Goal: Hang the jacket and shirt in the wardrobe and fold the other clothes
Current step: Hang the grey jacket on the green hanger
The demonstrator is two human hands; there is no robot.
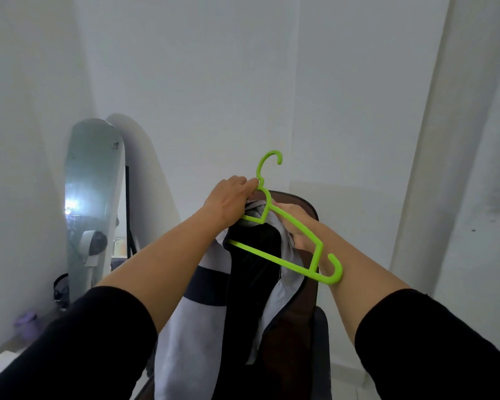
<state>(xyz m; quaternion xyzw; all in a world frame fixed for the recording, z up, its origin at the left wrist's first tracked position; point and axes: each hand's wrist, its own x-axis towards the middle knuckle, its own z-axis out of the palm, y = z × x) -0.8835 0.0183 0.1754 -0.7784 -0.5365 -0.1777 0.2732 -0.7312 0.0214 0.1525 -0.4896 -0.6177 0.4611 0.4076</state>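
A grey jacket (191, 327) with a dark band and black lining hangs in front of me, draped over a brown chair back (308, 207). A bright green plastic hanger (292, 226) is tilted across its collar, one end inside the jacket's left shoulder. My left hand (228, 200) grips the hanger's neck just below the hook, together with the collar. My right hand (296, 226) is behind the hanger's arm and holds the jacket's right collar edge. Both forearms reach out from black sleeves.
A tall curved mirror (91, 203) leans against the white wall at left, with dark items and a purple container (26, 321) at its foot. White walls stand ahead and a white panel (445, 140) runs up the right side.
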